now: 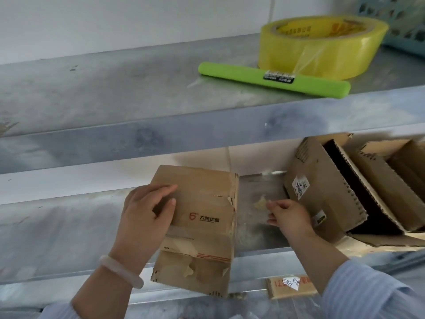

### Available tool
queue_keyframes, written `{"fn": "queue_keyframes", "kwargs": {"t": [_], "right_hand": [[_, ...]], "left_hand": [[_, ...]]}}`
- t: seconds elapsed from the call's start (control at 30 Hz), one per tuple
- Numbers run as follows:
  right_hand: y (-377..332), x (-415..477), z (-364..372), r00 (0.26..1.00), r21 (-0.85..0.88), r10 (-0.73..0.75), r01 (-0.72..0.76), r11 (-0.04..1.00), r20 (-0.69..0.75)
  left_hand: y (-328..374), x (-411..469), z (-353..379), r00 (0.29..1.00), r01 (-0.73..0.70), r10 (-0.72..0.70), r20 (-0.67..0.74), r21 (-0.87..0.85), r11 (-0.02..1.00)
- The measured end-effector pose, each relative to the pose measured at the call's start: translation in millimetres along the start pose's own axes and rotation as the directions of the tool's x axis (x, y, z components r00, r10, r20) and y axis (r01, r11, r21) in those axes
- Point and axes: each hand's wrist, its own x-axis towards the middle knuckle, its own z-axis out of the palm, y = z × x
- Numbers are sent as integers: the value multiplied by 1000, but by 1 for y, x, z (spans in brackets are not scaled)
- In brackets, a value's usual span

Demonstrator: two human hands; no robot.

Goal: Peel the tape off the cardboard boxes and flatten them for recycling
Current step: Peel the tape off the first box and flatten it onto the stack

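A small brown cardboard box with a red logo lies on the middle shelf, its near end hanging over the shelf's front edge. My left hand rests on the box's top left, thumb and fingers curled against the cardboard. My right hand is just right of the box and pinches a strip of clear tape that stretches from the box's right edge. Torn paper patches show on the box's near flap.
Two opened cardboard boxes lean at the right of the middle shelf. On the upper shelf lie a yellow tape roll, a green stick and a blue basket. A flat labelled cardboard piece lies below.
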Motion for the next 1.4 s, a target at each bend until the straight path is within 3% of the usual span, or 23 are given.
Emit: {"fn": "queue_keyframes", "kwargs": {"t": [0.6,0.7,0.77,0.83,0.93,1.03,1.1,1.17,1.27,1.4], "right_hand": [[-4,-3,1,996,-90,-86,88,992,31],[-12,-20,4,971,-150,-238,238,960,16],[-21,-40,8,923,-115,-383,386,915,48],[-32,-60,15,853,-51,-510,518,854,110],[-47,-80,23,766,-104,-614,638,763,190],[-57,-86,23,758,-209,-594,649,732,270],[-61,-85,21,775,-196,-560,621,759,293],[-63,-83,21,786,-181,-538,603,777,305],[-64,-80,25,793,-209,-529,597,775,303],[-65,-77,26,798,-231,-557,601,765,232]], "left_hand": [[0,4,-6,995,97,-97,9,-32,995],[-4,8,-8,974,225,-224,41,-7,974],[-7,9,-10,958,287,-284,39,-136,948],[-7,7,-12,941,312,-339,-5,-381,870],[-9,3,-13,891,352,-454,3,-637,686],[-14,2,-16,853,380,-509,114,-804,458],[-21,1,-18,852,388,-502,151,-825,410],[-28,-1,-18,845,401,-514,151,-814,421],[-36,-4,-16,848,427,-513,132,-744,514],[-43,-6,-25,907,386,-414,78,-546,743]]}}
